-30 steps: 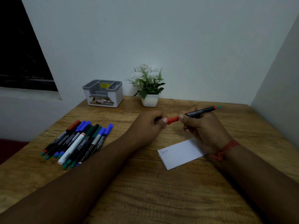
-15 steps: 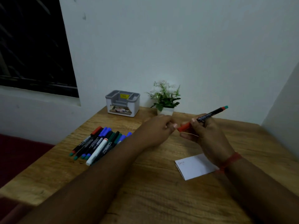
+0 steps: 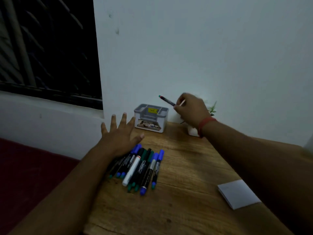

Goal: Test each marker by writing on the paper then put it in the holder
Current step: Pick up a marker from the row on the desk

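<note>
While the right hand [image 3: 191, 110] grips one marker [image 3: 166, 100], the left hand [image 3: 119, 134] spreads above the pile of markers [image 3: 140, 167].

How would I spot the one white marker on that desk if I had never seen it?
Start at the wooden desk and find the bunch of markers lying side by side near its left edge, just below the spread left hand. The white marker lies in the middle of that bunch. It alone has a white barrel; the others are dark with blue or green caps.

Holder [image 3: 151, 117] behind markers [image 3: 138, 165]; paper [image 3: 238, 195] right.
</note>
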A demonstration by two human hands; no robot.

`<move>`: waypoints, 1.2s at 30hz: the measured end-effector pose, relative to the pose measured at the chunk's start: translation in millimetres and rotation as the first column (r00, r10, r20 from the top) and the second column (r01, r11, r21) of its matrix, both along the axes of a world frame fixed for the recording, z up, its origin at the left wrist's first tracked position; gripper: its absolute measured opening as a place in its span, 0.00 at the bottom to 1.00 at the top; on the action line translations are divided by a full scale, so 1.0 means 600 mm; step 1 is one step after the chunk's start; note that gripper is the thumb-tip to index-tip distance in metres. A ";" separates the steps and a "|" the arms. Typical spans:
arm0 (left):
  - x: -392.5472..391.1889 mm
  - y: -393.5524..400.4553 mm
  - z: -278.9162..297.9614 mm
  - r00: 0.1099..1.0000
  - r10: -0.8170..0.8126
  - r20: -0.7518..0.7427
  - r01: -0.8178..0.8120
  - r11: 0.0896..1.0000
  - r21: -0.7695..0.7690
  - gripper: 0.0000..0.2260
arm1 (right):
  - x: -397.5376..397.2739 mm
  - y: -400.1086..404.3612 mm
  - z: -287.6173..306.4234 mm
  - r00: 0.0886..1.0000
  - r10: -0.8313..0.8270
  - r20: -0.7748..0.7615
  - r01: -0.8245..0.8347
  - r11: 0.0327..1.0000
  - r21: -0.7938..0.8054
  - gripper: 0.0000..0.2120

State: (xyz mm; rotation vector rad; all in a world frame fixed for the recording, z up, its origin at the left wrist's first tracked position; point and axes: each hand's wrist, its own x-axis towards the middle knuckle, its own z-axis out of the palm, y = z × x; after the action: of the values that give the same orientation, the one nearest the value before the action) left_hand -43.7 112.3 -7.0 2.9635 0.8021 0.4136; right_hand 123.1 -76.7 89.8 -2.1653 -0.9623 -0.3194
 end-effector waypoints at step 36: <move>0.007 0.009 -0.002 0.957 -0.287 0.040 0.288 0.957 -0.030 0.35 | -0.122 -0.163 -0.074 0.771 0.265 0.579 -0.062 0.936 -0.346 0.18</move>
State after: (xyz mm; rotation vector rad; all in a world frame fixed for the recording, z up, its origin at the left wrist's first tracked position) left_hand -39.5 117.9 -8.2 2.9638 0.3597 0.4267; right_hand 49.6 -174.6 45.4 -2.2658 -1.6591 -0.8879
